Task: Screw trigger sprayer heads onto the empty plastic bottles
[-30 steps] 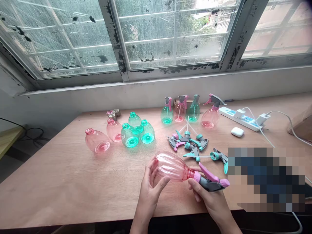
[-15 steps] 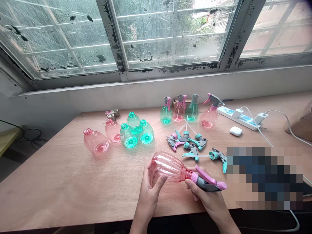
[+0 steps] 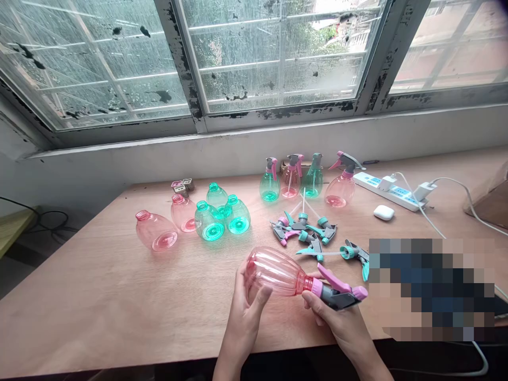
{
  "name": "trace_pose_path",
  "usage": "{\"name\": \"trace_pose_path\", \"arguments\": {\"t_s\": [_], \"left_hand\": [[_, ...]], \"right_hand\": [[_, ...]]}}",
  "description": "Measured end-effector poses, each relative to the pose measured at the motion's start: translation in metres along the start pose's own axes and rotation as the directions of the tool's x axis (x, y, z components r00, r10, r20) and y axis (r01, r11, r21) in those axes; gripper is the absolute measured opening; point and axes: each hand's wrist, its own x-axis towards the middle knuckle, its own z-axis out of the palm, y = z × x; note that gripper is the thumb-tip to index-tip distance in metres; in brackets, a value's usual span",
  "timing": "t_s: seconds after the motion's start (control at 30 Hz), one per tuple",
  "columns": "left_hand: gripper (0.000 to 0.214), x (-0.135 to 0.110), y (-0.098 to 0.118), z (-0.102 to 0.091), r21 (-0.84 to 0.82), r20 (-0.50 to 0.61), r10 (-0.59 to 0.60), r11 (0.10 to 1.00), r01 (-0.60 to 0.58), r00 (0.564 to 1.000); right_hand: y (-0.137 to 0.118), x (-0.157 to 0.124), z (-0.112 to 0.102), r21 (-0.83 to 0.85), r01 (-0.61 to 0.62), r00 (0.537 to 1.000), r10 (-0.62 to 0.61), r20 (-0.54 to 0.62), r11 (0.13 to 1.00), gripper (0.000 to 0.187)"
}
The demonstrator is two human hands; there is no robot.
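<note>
A clear pink spray bottle (image 3: 273,271) lies sideways above the table's front part, its base to the left. My left hand (image 3: 250,307) is closed round the base end, thumb on the near side. At the neck, my right hand (image 3: 329,312) grips the pink collar of the grey and pink spray head (image 3: 339,293), which sits at the bottle's mouth. Whether its thread is fully tight I cannot tell. Just beyond lie several loose spray heads (image 3: 311,246) in grey with teal or pink, and another teal spray head (image 3: 353,254) nearer my right hand.
Two pink bottles (image 3: 156,231) and three green bottles (image 3: 210,222) without heads stand at left. Several bottles with heads (image 3: 270,185) stand by the wall. A power strip (image 3: 391,191), a white case (image 3: 383,212), small blocks (image 3: 182,186) and a blurred-out area are also on the table.
The spray head has turned slightly at the neck, its trigger tilting a little, with my right hand on it. Both hands keep nearly the same place.
</note>
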Motion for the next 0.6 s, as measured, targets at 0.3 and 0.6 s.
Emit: {"name": "trace_pose_path", "arguments": {"t_s": [0.3, 0.6], "left_hand": [[0.068, 0.0025, 0.0004, -0.0023, 0.033, 0.056, 0.033, 0.999, -0.034, 0.998], [0.071, -0.0001, 0.0031, -0.0010, -0.006, 0.023, -0.006, 1.000, 0.006, 1.000]], "right_hand": [[-0.0035, 0.0047, 0.0026, 0.204, 0.013, 1.000, -0.010, -0.014, 0.979, 0.044], [-0.0054, -0.0009, 0.0028, 0.032, 0.010, 1.000, -0.011, 0.010, 0.999, 0.048]]}}
